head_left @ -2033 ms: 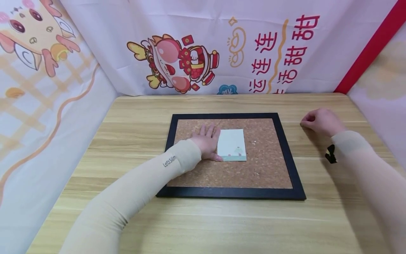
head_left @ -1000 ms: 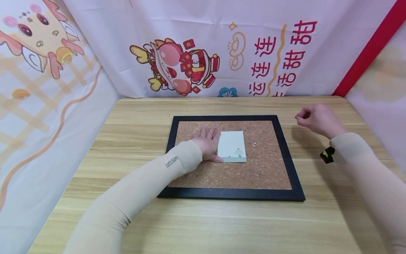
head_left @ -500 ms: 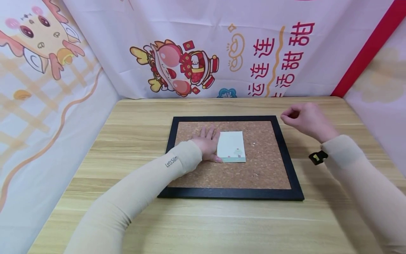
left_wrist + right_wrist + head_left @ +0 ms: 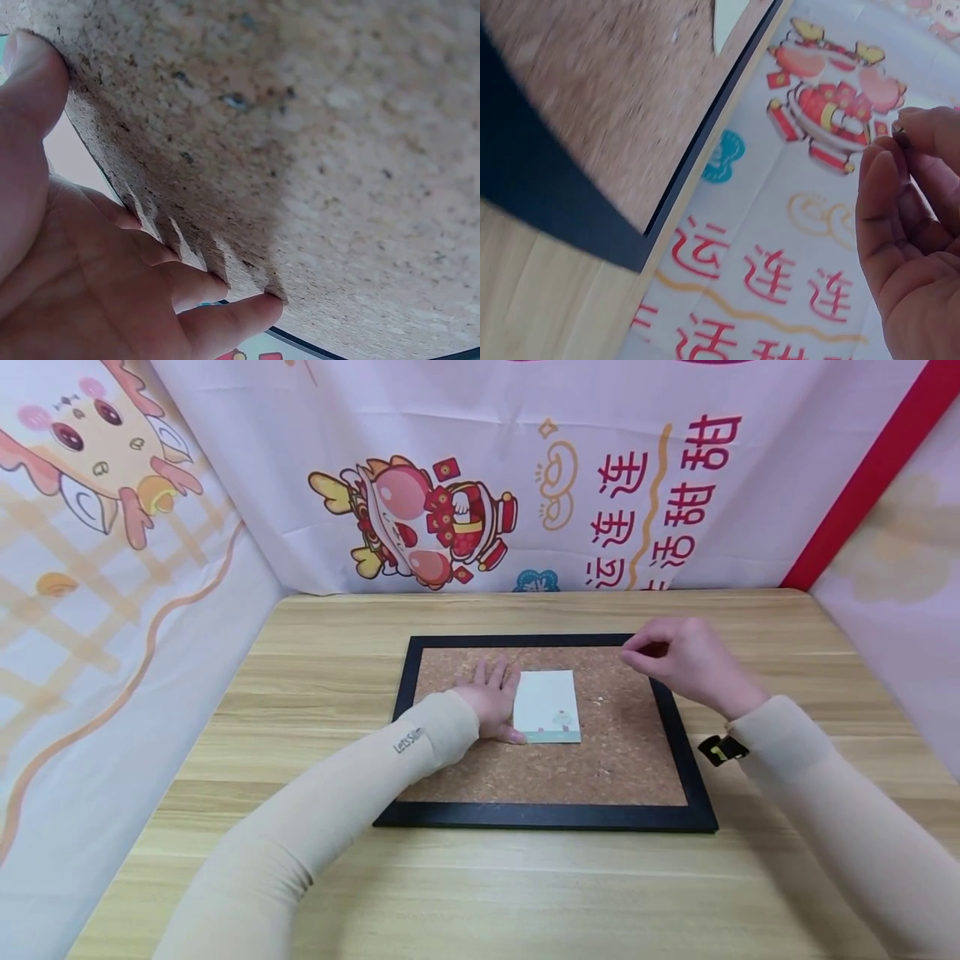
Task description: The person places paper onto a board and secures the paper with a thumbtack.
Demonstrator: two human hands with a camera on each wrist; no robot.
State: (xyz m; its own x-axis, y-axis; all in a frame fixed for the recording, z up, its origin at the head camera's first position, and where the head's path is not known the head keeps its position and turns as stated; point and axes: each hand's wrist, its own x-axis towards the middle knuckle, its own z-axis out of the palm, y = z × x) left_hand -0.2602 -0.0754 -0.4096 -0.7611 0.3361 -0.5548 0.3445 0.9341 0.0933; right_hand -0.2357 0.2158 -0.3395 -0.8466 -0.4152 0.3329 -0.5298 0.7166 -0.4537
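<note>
A black-framed cork board (image 4: 637, 760) lies on the wooden table. On its middle is a small pale sheet of note paper (image 4: 547, 706) with a green printed strip along its near edge. My left hand (image 4: 489, 700) rests with fingers spread on the cork at the paper's left edge, its thumb over the near left corner. In the left wrist view the fingertips (image 4: 271, 304) press against the cork. My right hand (image 4: 686, 660) is raised over the board's far right corner. Between its thumb and index finger it pinches a small metal tack (image 4: 901, 136), mostly hidden by the fingertips.
The wooden table (image 4: 465, 893) extends around the board on all sides. A white cloth with printed cartoons (image 4: 420, 518) hangs behind it, and another printed cloth (image 4: 142, 635) covers the left side. Small pale marks (image 4: 600, 700) show on the cork right of the paper.
My right hand has lifted from the table at the right and moved left, over the board's far right corner, still pinching. The left hand and the paper stay in place.
</note>
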